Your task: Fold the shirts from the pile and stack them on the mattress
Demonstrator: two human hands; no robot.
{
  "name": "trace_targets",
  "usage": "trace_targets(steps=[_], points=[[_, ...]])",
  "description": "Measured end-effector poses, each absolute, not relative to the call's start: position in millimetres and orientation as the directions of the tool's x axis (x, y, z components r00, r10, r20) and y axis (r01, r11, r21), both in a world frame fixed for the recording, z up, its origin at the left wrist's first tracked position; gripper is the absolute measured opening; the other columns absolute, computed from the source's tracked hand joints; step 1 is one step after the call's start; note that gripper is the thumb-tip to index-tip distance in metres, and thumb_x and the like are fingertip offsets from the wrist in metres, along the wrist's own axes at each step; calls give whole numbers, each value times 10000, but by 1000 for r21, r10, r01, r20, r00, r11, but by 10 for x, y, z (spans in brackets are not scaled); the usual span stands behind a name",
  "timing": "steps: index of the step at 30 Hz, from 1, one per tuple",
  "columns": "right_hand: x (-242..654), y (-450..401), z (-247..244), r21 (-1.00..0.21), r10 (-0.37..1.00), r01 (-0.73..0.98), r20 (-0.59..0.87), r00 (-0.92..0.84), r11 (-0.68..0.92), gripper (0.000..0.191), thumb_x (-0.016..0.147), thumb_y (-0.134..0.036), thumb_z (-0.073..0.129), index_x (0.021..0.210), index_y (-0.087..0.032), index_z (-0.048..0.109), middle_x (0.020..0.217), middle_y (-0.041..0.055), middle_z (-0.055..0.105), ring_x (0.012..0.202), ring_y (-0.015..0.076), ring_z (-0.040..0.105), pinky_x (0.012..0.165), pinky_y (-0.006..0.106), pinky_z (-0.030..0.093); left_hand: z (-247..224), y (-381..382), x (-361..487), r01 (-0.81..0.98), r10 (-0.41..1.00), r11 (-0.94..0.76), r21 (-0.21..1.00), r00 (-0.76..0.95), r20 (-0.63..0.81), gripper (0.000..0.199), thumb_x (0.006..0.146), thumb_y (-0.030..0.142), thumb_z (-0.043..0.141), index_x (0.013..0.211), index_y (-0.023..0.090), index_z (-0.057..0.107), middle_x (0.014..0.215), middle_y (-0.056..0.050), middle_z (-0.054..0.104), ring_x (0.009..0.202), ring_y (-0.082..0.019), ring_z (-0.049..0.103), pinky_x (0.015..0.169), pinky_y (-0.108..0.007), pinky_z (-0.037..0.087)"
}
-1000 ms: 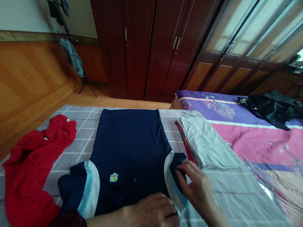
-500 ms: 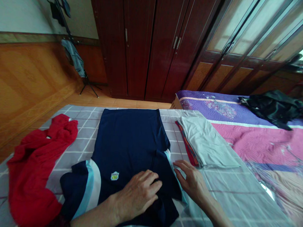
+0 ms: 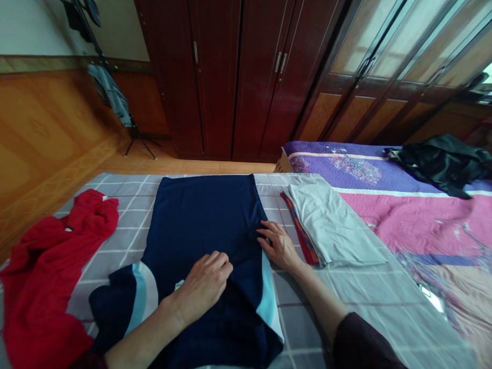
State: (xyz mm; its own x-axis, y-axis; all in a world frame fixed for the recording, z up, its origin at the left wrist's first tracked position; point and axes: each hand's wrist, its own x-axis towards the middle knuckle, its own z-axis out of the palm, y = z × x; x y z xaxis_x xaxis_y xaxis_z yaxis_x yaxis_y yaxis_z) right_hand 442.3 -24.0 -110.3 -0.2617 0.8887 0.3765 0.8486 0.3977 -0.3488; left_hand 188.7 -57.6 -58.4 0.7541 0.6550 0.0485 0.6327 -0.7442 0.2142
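A navy short-sleeved shirt [image 3: 200, 215] lies spread on the checked bed cover, its hem at the far side. Its left sleeve [image 3: 123, 293], with light blue and white bands, sticks out to the left. The right side is folded inward, and a light blue and white band [image 3: 269, 298] shows along that edge. My left hand [image 3: 205, 280] rests on the middle of the shirt, fingers curled against the cloth and partly covering the small chest badge [image 3: 179, 284]. At the shirt's right edge, my right hand [image 3: 279, 245] has its thumb and fingers closed on the fabric.
A crumpled red garment [image 3: 53, 274] lies to the left. Folded pale grey clothing [image 3: 337, 225] rests over a red patterned piece [image 3: 299, 229] on the right. Beyond are a second bed [image 3: 410, 217] with a black garment [image 3: 444, 162], a wardrobe [image 3: 217, 86] and a clothes stand [image 3: 137, 132].
My right hand has moved up and left to the shirt's edge. My left hand has shifted up and left. The right sleeve, spread out before, is now folded inward.
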Motion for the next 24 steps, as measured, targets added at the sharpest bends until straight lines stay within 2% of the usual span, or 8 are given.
trace_targets(steps=[4, 8, 11, 14, 17, 20, 22, 24], points=[[4433, -242, -1182, -363, 882, 840, 396, -253, 404, 255, 873, -255, 544, 1066, -148, 672, 1227, 151, 591, 1158, 258, 511, 981, 440, 433, -689, -580, 1903, 641, 672, -728, 242, 738, 67, 203, 801, 23, 492, 907, 182, 560, 1038, -38, 567, 966, -202, 518, 825, -352, 446], [4446, -257, -1163, -399, 884, 824, 403, -237, 402, 253, 871, -284, 563, 1059, -156, 674, 1221, 149, 597, 1163, 265, 511, 978, 451, 435, -761, -483, 1875, 706, 733, -679, 200, 665, 141, 180, 828, 30, 459, 873, 168, 567, 942, -43, 583, 899, -204, 535, 791, -367, 448], [4449, -258, -1152, -419, 889, 818, 400, -223, 394, 254, 874, -298, 565, 1028, -138, 687, 1200, 165, 607, 1153, 270, 520, 966, 441, 446, -806, -393, 1814, 733, 763, -646, 215, 620, 181, 179, 838, 41, 453, 854, 169, 576, 909, -40, 590, 874, -201, 547, 777, -369, 452], [4448, -257, -1160, -423, 883, 811, 412, -224, 403, 247, 881, -299, 553, 1028, -153, 688, 1197, 152, 611, 1151, 267, 519, 956, 443, 454, -813, -413, 1811, 692, 733, -680, 241, 649, 204, 221, 822, 25, 450, 897, 172, 597, 998, -59, 598, 931, -212, 552, 795, -374, 460], [4443, -256, -1170, -427, 878, 806, 423, -224, 411, 242, 880, -295, 552, 1046, -175, 682, 1204, 136, 609, 1156, 265, 514, 962, 455, 449, -738, -563, 1898, 568, 622, -783, 255, 724, 298, 369, 810, 15, 441, 1117, 177, 566, 1214, -89, 546, 1125, -241, 490, 936, -415, 419], [4455, -246, -1162, -430, 885, 809, 410, -221, 401, 249, 876, -289, 555, 1063, -178, 677, 1216, 133, 604, 1169, 267, 505, 979, 463, 435, -634, -748, 2011, 317, 390, -904, 286, 886, 250, 546, 786, 37, 465, 1305, 204, 445, 1379, -66, 444, 1288, -243, 358, 1075, -426, 310], [4482, -233, -1145, -440, 891, 805, 395, -225, 398, 250, 875, -293, 561, 1064, -180, 677, 1216, 131, 606, 1171, 266, 504, 985, 460, 429, -611, -829, 2065, 216, 283, -920, 326, 943, 174, 591, 773, 61, 486, 1338, 216, 406, 1398, -49, 428, 1321, -236, 316, 1104, -420, 274], [4522, -220, -1128, -469, 894, 785, 382, -234, 406, 245, 873, -308, 571, 1052, -181, 680, 1212, 127, 609, 1162, 262, 514, 982, 453, 430, -635, -855, 2092, 199, 264, -913, 357, 954, 144, 518, 780, 75, 505, 1278, 212, 456, 1330, -48, 483, 1305, -227, 335, 1111, -410, 264]])
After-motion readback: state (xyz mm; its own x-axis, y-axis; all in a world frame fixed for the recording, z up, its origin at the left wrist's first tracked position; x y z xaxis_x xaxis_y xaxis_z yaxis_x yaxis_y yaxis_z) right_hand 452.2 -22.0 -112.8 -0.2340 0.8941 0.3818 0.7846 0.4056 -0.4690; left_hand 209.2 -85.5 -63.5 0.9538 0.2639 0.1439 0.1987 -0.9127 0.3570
